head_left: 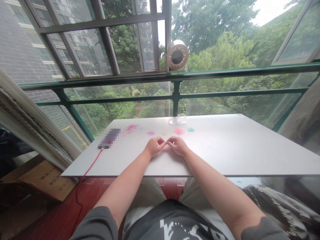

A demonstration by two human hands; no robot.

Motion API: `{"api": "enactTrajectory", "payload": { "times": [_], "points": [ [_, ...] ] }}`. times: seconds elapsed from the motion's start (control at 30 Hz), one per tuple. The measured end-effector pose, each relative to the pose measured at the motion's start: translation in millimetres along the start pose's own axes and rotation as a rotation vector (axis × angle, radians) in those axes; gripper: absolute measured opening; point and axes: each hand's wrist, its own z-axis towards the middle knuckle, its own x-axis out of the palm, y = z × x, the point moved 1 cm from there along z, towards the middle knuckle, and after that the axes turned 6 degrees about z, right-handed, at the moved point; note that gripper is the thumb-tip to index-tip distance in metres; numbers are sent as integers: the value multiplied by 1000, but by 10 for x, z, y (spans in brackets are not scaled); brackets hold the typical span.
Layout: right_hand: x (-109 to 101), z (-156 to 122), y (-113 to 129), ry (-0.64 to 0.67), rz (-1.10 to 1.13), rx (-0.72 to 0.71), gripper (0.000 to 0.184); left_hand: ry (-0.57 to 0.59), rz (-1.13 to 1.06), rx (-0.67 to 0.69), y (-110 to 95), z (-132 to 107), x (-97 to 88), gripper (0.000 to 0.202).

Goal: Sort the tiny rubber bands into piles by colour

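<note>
My left hand (155, 146) and my right hand (178, 146) meet fingertip to fingertip just above the white table (225, 150). Both are closed in a pinch, and whatever small thing lies between the fingers is too small to make out. Just beyond the hands are little loose piles: a purple pile (151, 133), a pale yellow pile (164, 133), a pink-red pile (179, 131) and a blue pile (191, 129). Farther left lies a scattered pink patch (132, 127). What the pieces are, I cannot tell.
Small clear round containers (181, 117) stand at the table's far edge. At the left lies a blurred phone (110, 138) with a red cable (91, 166) running off the front edge. A green railing (176, 96) and a round white device (177, 56) are behind; a cardboard box (47, 180) sits lower left.
</note>
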Motion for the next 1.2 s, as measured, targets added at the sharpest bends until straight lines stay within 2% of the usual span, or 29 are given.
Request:
{"api": "enactTrajectory", "payload": {
  "times": [0.33,0.63,0.9,1.2],
  "points": [
    [20,-15,0,-23,-42,-17,11,27,-6,10,-4,-7,19,19],
    [-7,10,-15,-171,-110,-10,10,14,-34,18,-7,11,27,16],
    [23,-6,-33,-76,-59,-13,11,13,-26,9,-22,-7,8,20],
    [24,-13,-19,-55,-31,10,12,29,-37,0,-10,-12,16,21]
  ]
}}
